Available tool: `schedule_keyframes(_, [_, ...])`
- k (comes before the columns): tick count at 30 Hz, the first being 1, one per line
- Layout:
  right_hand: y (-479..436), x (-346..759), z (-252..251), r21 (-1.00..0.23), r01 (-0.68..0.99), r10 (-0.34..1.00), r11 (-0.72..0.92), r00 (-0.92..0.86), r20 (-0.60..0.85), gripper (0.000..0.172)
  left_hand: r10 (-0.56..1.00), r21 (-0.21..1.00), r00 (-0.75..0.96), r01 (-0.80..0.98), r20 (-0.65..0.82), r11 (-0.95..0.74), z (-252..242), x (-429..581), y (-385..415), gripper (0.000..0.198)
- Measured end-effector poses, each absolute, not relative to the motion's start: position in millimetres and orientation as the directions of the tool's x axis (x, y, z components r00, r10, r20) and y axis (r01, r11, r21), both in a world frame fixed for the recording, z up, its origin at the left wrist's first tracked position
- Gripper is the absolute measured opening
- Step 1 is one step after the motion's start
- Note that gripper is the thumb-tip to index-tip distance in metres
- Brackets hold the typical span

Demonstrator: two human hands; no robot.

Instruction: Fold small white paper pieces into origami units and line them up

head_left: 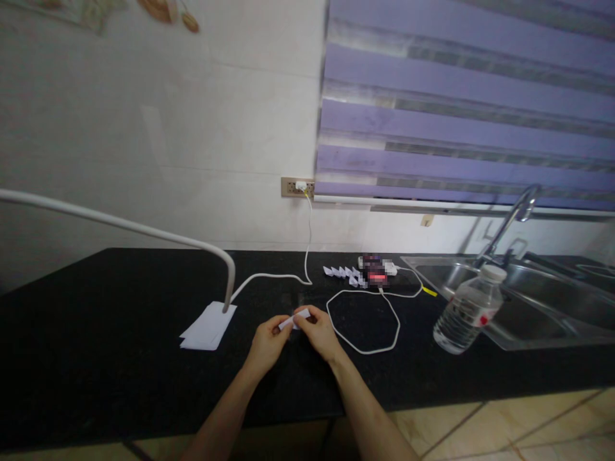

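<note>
**A:** Where is the paper, and what has hold of it?

**B:** The small white slip of folded paper (294, 320) is held just above the glossy black stone countertop (120, 320), near its front edge. The left hand (267, 342) pinches its left end between thumb and fingertips; the right hand (321, 333) is closed on its right end in the same way; neither hand holds anything else.

**A:** How would you expect it to handle?

**B:** Very light and thin, I judge; limp where it is flat, a little stiffer along a crease. A hard squeeze would crumple or tear it; let go, it could drift on a breath of air. It should not be slippery against dry skin. It is best held by the two ends, with the fingertips alone, leaving the middle free. How many folds it already has I cannot tell; it is too small and blurred.

**A:** And around the hands?

**B:** At nine o'clock, near, lies a flat stack of white paper sheets (207, 328), with a thick white curved cord (144, 228) ending on it. At one o'clock, farther back, is a row of small white folded paper pieces (342, 273). At three o'clock a thin white charging cable (379, 349) lies in a loop just beside the right hand. Beyond it a clear plastic water bottle with a white cap (468, 310) tilts at the rim of the steel sink (542, 314). At twelve o'clock, on the wall, is a beige socket (298, 187).
</note>
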State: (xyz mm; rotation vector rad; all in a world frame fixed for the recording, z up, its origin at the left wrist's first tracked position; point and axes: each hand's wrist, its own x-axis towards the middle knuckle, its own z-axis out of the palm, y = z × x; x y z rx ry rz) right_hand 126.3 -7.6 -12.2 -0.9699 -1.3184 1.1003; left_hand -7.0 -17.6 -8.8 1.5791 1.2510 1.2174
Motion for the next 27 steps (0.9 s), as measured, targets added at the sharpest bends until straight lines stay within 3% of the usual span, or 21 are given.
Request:
schedule_keyframes(4, [-7.8,127.0,-9.7,-0.963,-0.103,0.969,0.247,0.001,0.249,0.029,0.961,0.930,-0.017,0.258,0.276,-0.263,-9.7,-8.3,-17.7,0.025])
schedule_keyframes(9, [-10.5,129.1,-4.4,-0.964,-0.081,0.966,0.253,0.071,0.247,0.023,0.853,0.793,-0.041,0.395,0.520,-0.464,-9.3,-10.0,-20.3,0.020])
schedule_keyframes(12, [-9.9,127.5,-5.7,-0.955,-0.150,0.967,0.255,0.038,0.253,0.024,0.811,0.739,-0.012,0.420,0.585,-0.527,-10.3,-9.7,-20.3,0.020])
schedule_keyframes(20, [-8.0,124.7,-5.6,-0.944,-0.212,0.967,0.253,0.078,0.242,0.019,0.790,0.722,0.054,0.372,0.610,-0.583,-11.4,-7.4,-18.6,0.017])
schedule_keyframes(27, [-9.6,126.0,-3.8,-0.948,-0.184,0.964,0.262,0.086,0.250,0.018,0.876,0.841,0.068,0.253,0.478,-0.479,-3.9,-4.5,-24.1,0.022])
